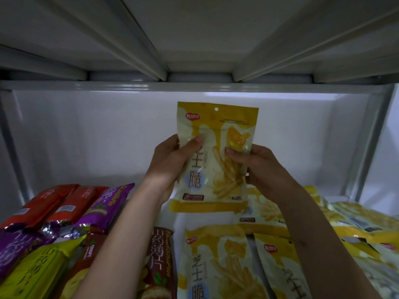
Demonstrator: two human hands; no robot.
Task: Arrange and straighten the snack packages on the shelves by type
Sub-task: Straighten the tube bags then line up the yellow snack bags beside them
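Both hands grasp 1 yellow bag (pixel 216 156) upright above the shelf (pixel 179 221): left hand (pixel 172 165) curls around its left edge (thumb on front), right hand (pixel 257 167) pinches its right edge. More yellow bags (pixel 213 262) lie flat below it.

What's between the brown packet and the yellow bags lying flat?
A bare white strip of shelf separates the brown packet from the yellow bags, head view.
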